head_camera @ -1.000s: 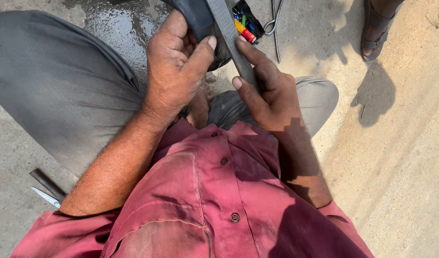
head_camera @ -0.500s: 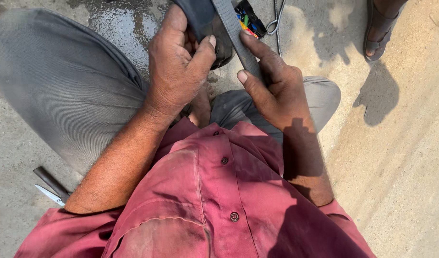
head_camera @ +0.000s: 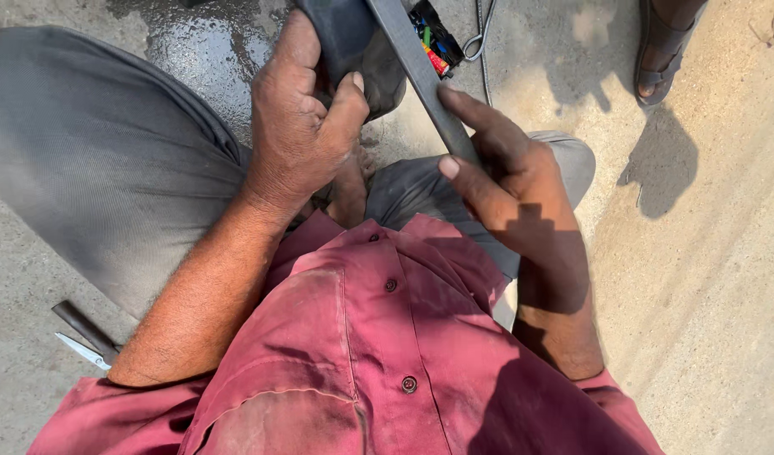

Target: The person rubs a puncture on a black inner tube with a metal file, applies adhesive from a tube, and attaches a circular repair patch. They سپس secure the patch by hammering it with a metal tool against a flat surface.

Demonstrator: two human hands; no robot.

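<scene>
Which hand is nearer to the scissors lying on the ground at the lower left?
Left. The scissors lie beside the left forearm, well below the left hand, which grips a black rubber piece. The right hand, holding a flat metal bar, is farther across.

Shirt: red buttoned shirt (head_camera: 353, 371), filling the lower middle of the frame.
Trousers: grey trousers (head_camera: 92, 168), upper left.
Ground: wet patch (head_camera: 206, 50) on the concrete, top left of centre.
Scissors: scissors (head_camera: 83, 341), lower left edge, on the ground.
Sandal: another person's sandalled foot (head_camera: 661, 50), upper right.
Box: small box of coloured bits (head_camera: 438, 38), top centre.
</scene>
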